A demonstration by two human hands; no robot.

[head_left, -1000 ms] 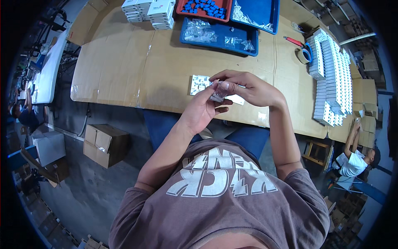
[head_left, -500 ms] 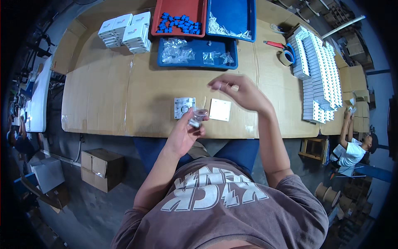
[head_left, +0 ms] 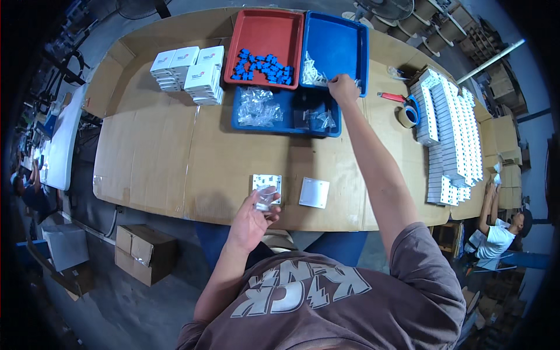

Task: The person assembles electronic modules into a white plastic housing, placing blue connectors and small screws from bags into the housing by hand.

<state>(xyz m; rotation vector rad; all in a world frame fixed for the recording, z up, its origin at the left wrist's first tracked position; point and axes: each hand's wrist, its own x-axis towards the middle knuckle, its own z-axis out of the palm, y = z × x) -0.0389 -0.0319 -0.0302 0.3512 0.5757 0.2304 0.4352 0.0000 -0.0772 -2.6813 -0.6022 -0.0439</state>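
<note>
My left hand is closed around a small clear plastic bag near the table's front edge. Partly behind that bag lies an open square white casing with fittings inside. A flat white square cover rests to its right. My right arm stretches far forward, and my right hand dips into the near part of a blue tray holding slim white pieces. Its fingers are bunched together there; what they pinch, if anything, is hidden.
Beside that tray stands a red tray with small blue parts. A nearer blue tray holds clear bags. White boxes are stacked at left, many more at right, near a tape roll. Another person works far right.
My right hand has moved forward from above the cover to the blue tray. My left hand keeps the clear bag near the casing. The view has shifted, so the table appears lower.
</note>
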